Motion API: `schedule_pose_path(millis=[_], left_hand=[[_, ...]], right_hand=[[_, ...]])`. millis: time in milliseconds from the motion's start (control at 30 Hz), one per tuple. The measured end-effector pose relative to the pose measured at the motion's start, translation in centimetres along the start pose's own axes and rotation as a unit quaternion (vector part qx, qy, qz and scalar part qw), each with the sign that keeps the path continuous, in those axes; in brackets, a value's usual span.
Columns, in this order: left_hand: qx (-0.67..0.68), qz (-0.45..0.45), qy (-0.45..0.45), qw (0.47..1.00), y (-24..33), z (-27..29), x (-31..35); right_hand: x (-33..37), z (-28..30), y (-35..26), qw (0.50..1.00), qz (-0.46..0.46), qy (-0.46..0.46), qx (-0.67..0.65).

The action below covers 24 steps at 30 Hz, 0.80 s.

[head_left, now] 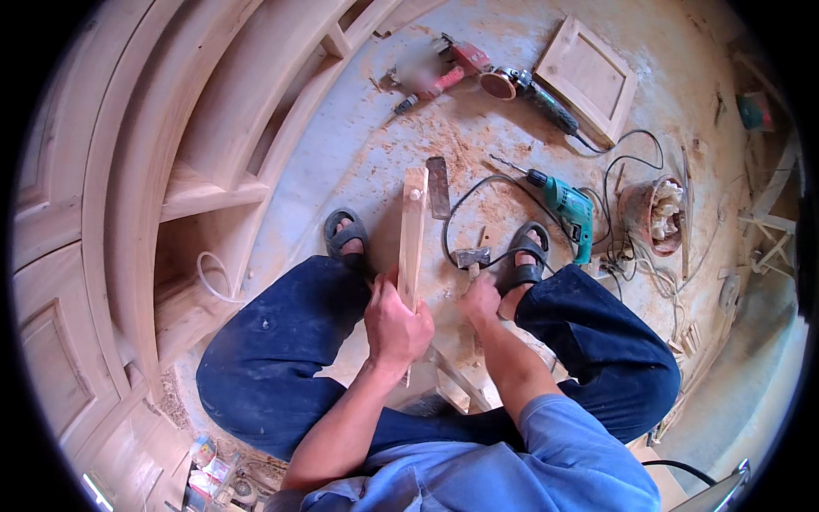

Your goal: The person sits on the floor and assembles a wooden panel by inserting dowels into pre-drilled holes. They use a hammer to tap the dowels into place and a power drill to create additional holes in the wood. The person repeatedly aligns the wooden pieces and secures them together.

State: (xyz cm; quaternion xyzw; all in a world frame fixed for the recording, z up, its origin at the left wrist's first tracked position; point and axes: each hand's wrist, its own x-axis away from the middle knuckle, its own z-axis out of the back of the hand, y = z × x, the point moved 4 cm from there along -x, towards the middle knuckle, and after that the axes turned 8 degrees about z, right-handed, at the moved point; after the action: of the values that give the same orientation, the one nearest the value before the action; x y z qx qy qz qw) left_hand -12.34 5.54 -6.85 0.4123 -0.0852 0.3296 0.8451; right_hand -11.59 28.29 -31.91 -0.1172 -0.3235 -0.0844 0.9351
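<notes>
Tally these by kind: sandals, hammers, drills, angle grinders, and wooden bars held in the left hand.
Sandals: 2
Hammer: 1
Green drill: 1
Angle grinder: 1
Wooden bar in left hand: 1
Total: 6

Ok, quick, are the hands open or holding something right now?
Left hand: closed, holding the long wooden bar.
Right hand: closed, holding the hammer by its handle.

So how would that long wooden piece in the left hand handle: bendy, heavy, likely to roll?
The wooden piece is probably stiff, being straight and fairly thick. It may feel light, since only the left hand grips it. Its flat, squared sides should discourage rolling.
</notes>
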Motion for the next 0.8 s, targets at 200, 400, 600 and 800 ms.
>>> schedule_pose_path(millis=[200,400,600,800], left_hand=[[-0.015,0.012,0.003,1.0,0.0,0.0,-0.1],[-0.036,0.047,0.003,0.998,-0.5,-0.1,-0.3],[-0.024,0.033,0.043,0.998,-1.0,-0.5,-0.3],[-0.025,0.053,-0.002,0.998,-1.0,0.5,-0.3]], right_hand=[[-3.4,4.9,0.2,0.957,-0.06,-0.196,-0.203],[0.8,21.5,-5.9,0.969,0.236,0.0,-0.074],[12.7,30.4,-12.9,0.912,0.362,0.08,-0.175],[13.0,30.5,-17.7,0.918,0.387,0.082,0.01]])
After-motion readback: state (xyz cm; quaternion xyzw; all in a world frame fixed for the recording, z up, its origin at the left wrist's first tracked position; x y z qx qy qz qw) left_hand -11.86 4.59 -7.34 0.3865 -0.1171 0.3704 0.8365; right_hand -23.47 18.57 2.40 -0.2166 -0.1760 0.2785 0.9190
